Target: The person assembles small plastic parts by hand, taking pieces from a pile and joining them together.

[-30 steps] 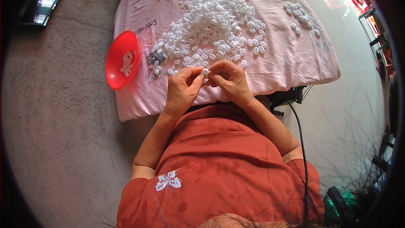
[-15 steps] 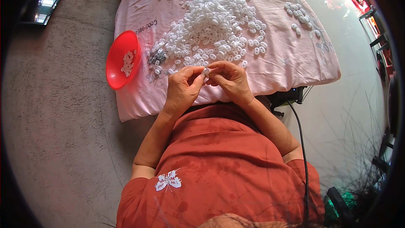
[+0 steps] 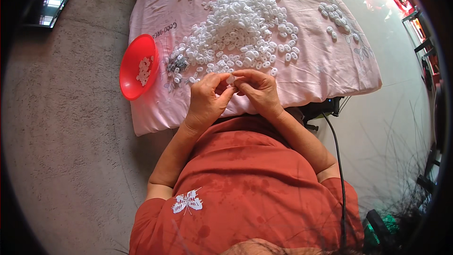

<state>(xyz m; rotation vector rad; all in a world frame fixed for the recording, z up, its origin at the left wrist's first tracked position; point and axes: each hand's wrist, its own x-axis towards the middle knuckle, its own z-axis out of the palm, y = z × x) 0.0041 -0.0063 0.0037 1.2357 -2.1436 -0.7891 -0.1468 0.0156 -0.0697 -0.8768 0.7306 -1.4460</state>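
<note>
My left hand (image 3: 206, 97) and my right hand (image 3: 260, 92) meet above the near edge of the pink cloth. Thumb and fingers of both are pinched on a small white plastic piece (image 3: 230, 80); its details are partly covered by the fingertips. Just beyond my hands spreads a big heap of white oval pieces with two holes (image 3: 236, 23). A tuft of small dark grey bits (image 3: 176, 63) lies at the heap's near left edge. To the left a red bowl (image 3: 128, 78) holds several small whitish bits (image 3: 144, 71).
The pink printed cloth (image 3: 306, 80) covers the work surface. A smaller group of white pieces (image 3: 336, 17) lies at its far right. A black cable (image 3: 336, 146) runs down on my right, by a dark device (image 3: 321, 108) under the edge. Grey floor (image 3: 71, 113) is at left.
My left hand has shifted slightly right, and its fingers have changed position around the small white piece. My right hand stays almost in place. The heap and bowl look the same.
</note>
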